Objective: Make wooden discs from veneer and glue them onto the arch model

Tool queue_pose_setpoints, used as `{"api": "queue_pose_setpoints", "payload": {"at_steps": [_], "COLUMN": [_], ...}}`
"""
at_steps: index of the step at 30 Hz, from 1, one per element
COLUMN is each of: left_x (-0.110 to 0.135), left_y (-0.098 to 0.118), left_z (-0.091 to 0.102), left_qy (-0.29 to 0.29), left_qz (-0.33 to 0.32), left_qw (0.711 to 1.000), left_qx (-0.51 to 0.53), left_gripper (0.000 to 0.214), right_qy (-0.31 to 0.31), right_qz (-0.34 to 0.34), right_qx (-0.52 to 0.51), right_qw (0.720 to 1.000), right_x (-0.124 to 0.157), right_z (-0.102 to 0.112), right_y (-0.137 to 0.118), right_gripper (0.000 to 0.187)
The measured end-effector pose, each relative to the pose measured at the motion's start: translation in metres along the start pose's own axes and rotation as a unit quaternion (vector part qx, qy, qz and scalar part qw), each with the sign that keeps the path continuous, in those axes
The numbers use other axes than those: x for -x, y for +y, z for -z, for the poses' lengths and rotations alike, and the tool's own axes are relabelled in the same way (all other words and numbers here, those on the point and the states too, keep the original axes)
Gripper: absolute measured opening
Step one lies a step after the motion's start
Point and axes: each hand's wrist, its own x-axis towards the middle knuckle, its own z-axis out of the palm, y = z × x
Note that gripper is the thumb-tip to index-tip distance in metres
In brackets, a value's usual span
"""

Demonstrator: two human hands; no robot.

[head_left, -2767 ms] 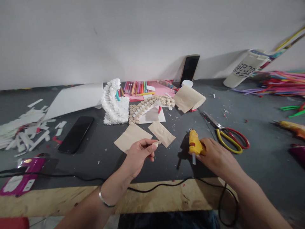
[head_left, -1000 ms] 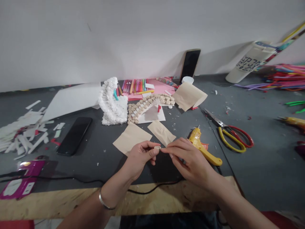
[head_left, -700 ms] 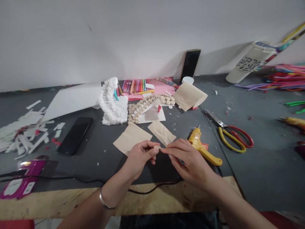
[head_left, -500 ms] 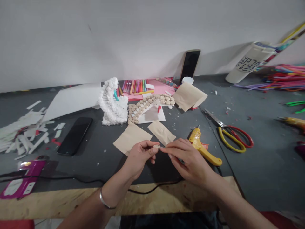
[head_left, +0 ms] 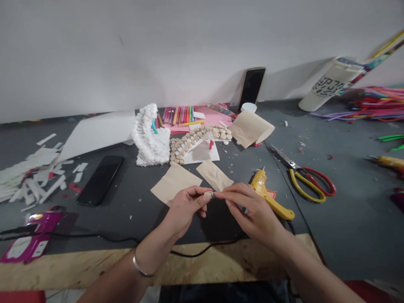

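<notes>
My left hand pinches a small rolled beige paper coil between thumb and fingers, just above the dark table. The fingertips of my right hand press against the same coil from the right, closed in a pinch. A yellow glue gun lies on the table just right of my right hand, untouched. Two beige paper pieces lie flat just beyond my hands. Farther back stand a white paper sculpture and an arch of beige coils on a white card.
Scissors with red and yellow handles lie right of the glue gun. A black phone lies at left, near white paper strips. A black cord runs along the wooden front edge. Markers, another phone and a cup lean at the wall.
My right hand let go of the glue gun, which now lies on the table, and came over to the coil in my left hand. In the last second both hands barely moved.
</notes>
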Motion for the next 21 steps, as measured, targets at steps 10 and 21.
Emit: {"api": "queue_pose_setpoints", "payload": {"at_steps": [10, 21], "left_x": [0.0021, 0.0006], "left_y": [0.003, 0.0007], "left_z": [-0.0028, -0.002], "left_qy": [0.005, 0.014], "left_qz": [0.012, 0.012], "left_qw": [1.0, 1.0], "left_qx": [-0.009, -0.007], "left_gripper": [0.037, 0.037], "right_qy": [-0.004, -0.002], "right_qz": [0.023, 0.033], "right_qx": [0.005, 0.019], "right_qw": [1.0, 0.999], "right_x": [0.0018, 0.0002], "right_z": [-0.0011, -0.0017], "right_y": [0.0013, -0.0009], "right_gripper": [0.031, 0.033]}}
